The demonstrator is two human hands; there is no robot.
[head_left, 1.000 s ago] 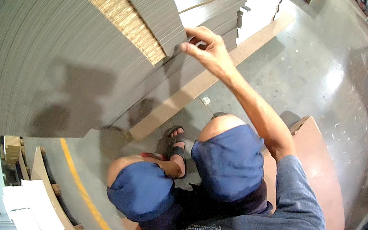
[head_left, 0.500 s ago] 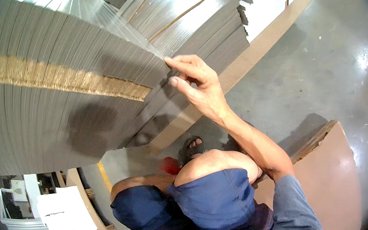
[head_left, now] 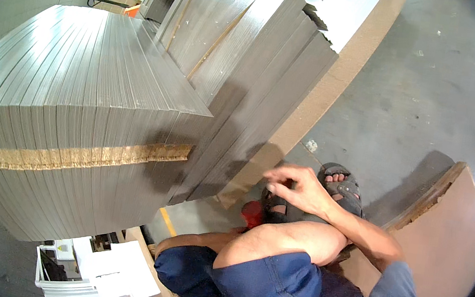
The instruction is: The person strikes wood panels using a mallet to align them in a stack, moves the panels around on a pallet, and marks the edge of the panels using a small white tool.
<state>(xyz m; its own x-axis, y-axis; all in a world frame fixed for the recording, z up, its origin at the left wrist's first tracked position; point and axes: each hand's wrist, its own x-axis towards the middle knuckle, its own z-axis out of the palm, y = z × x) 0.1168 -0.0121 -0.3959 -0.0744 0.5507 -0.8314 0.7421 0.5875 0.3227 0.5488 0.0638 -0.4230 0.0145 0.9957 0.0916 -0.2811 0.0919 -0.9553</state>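
While one row of grey wood-grain panels (head_left: pixel 89 124) stands nearby, one bare right hand (head_left: pixel 304 192) hovers, fingers (head_left: pixel 293 173) half-curled, thumb (head_left: pixel 278 190) apart.

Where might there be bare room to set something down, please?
The widest bare patch is grey floor right of the long brown board, beyond the pinkish-brown panel. It is crowded around the sandals and right hand, and lower left, by the white sheets and stacked grey panels.

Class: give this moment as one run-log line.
Right bare hand: empty, fingers bent; pictured beside it: black strapped sandal; left hand: out of view; picture left: row of flat grey panels
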